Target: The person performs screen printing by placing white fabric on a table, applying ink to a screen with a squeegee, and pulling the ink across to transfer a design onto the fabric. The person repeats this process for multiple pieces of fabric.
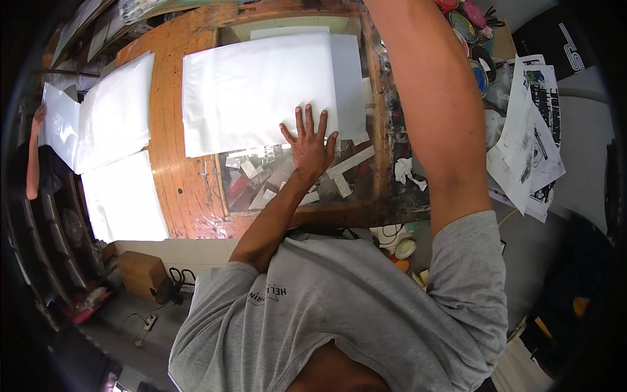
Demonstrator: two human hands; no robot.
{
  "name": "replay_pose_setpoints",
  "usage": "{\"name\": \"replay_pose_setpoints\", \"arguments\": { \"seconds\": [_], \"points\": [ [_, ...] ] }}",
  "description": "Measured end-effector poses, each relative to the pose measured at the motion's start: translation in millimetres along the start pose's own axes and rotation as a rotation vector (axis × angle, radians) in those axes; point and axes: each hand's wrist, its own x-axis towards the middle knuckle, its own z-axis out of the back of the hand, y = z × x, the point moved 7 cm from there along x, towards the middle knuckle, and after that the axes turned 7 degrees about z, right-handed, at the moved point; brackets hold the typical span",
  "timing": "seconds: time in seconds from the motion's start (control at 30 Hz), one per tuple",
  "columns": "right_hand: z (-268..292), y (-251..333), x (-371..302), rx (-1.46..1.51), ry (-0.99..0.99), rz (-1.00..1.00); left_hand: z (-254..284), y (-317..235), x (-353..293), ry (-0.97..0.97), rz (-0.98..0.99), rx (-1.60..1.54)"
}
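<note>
A cluttered workroom surrounds a broad desk of worn orange-brown wood (173, 130), with a rectangular clear glass pane (363, 189) set into its top. Pale, straight-edged strips (353, 161) and other scraps show through the glass.

A stack of large, smooth white sheets (255, 85) lies mostly over the pane, its left edge reaching onto the wood. A greyish translucent sheet (351, 91) sticks out beyond the stack's right edge. The wearer's left hand (311, 149) is palm down at the stack's near edge, toward the right corner — fingers straight and fanned apart, laid flat rather than grasping. The right arm (434, 98) stretches up past the top of the view, so what the right hand holds cannot be told.

Two more piles of white sheets (117, 108) lie at the desk's left end. Beside them, another person's hand (39, 116) holds a glossy, see-through sheet (60, 124).

On the right are a crumpled white tissue (409, 172), round paint tubs (462, 26) (some with coloured rims) and loose black-and-white printed papers (522, 150).
</note>
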Motion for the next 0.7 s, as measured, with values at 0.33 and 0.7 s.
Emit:
{"name": "replay_pose_setpoints", "arguments": {
  "seconds": [0.33, 0.7],
  "points": [
    [-26.7, 8.0, -32.7, -0.109, 0.026, -0.063, 43.6, 1.4, -24.7, 0.043, 0.044, -0.535],
    [-283.5, -15.0, -192.0, -0.129, 0.135, 0.053, 60.2, 90.8, -63.3, 0.231, 1.134, -1.904]
  ]
}}
